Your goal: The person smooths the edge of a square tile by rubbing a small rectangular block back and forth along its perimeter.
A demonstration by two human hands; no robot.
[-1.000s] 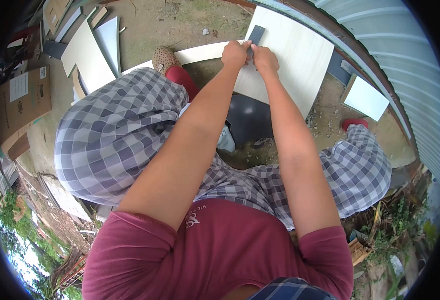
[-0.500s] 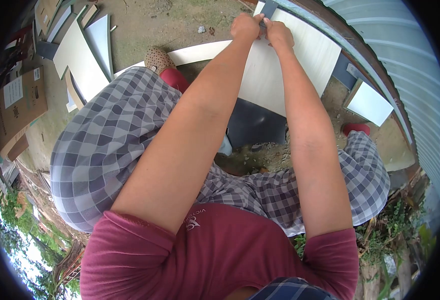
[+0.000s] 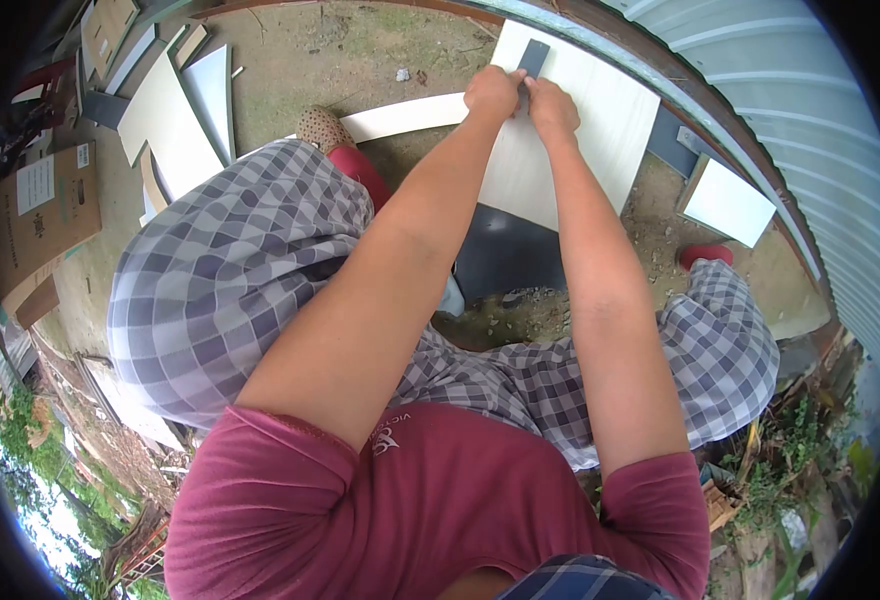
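Note:
A pale wood-grain board (image 3: 600, 130) lies on the ground in front of me. On it is a narrow dark grey flat strip (image 3: 534, 56), its far end sticking out beyond my fingers. My left hand (image 3: 492, 92) is closed on the strip's left side, thumb pressed near its middle. From the right, my right hand (image 3: 554, 106) grips the same strip, with the two thumbs almost meeting. My fingers hide the strip's near part, so I cannot tell its full length or what lies beneath it.
A dark panel (image 3: 510, 255) lies under the board's near edge. Cut white panels (image 3: 165, 120) and a cardboard box (image 3: 45, 215) are at the left. At the right, a small white-topped piece (image 3: 728, 200) sits by a corrugated metal wall (image 3: 790, 90). My shoe (image 3: 322, 130) is beside a pale strip.
Both hands have drawn nearer to me over the board, and the dark strip has come with them. More of the board's far end now shows. The camera view has shifted slightly.

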